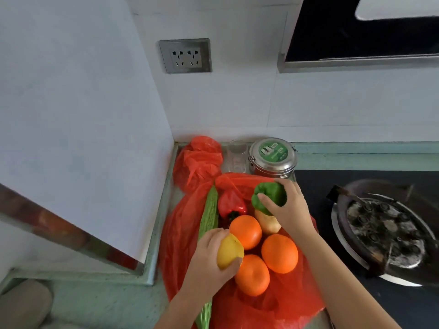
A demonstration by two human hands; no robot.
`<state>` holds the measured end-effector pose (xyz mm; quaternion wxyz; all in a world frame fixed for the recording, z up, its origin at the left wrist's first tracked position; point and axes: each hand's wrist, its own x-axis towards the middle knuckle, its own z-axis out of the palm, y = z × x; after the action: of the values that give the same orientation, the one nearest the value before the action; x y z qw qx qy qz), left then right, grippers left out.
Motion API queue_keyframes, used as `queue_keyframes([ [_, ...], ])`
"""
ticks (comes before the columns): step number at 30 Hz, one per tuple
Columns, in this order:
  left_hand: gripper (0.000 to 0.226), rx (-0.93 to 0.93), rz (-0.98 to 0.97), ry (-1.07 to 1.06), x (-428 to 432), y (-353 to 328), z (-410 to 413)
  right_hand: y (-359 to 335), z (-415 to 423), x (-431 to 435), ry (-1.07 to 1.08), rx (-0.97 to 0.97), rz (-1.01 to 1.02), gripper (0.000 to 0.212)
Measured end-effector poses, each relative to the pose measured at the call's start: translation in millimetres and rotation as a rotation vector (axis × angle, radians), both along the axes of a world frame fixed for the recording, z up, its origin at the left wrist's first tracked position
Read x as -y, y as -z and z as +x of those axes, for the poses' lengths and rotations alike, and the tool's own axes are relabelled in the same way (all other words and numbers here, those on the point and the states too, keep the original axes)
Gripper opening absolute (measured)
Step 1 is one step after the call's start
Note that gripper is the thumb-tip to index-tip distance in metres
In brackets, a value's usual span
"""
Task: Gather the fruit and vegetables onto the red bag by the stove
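A red plastic bag [177, 236] lies spread on the counter left of the stove. On it sit three oranges [279, 253], a red pepper [231, 205], a pale potato [268, 224] and a long bitter gourd [209, 217]. My left hand [210, 262] grips a yellow lemon [229, 251] just left of the oranges. My right hand [288, 207] grips a green pepper [268, 195] above the potato, at the bag's far right part.
A second bunched red bag [198, 160], a clear glass [236, 155] and a steel canister with a green lid [272, 156] stand at the back wall. A black stove with a burner [382, 231] is at the right. A white wall corner juts out at the left.
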<state>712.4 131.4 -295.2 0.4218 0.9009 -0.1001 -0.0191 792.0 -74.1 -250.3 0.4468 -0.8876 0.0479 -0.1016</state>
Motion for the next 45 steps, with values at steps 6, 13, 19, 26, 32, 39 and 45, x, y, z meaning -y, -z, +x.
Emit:
queue_keyframes([
  [6,0.059,0.016,0.045,0.049,1,5,3,13,27,-7,-0.025,0.023,-0.026,0.061],
  [13,0.066,0.102,0.096,0.089,6,8,6,31,45,-12,-0.091,-0.015,-0.156,0.064],
  [19,0.064,0.197,0.221,0.161,6,17,8,37,59,-15,-0.109,-0.024,-0.249,0.068],
  [26,0.072,0.259,0.331,0.184,6,27,7,46,54,-12,-0.170,-0.084,-0.344,0.071],
  [32,0.074,0.265,0.350,0.178,7,29,7,45,46,-8,-0.175,-0.094,-0.386,0.072],
  [39,0.068,0.312,0.363,0.148,8,24,7,39,34,-6,-0.168,-0.079,-0.390,0.067],
  [45,0.050,0.404,0.366,0.110,7,17,4,31,7,-9,-0.162,-0.008,-0.405,0.055],
])
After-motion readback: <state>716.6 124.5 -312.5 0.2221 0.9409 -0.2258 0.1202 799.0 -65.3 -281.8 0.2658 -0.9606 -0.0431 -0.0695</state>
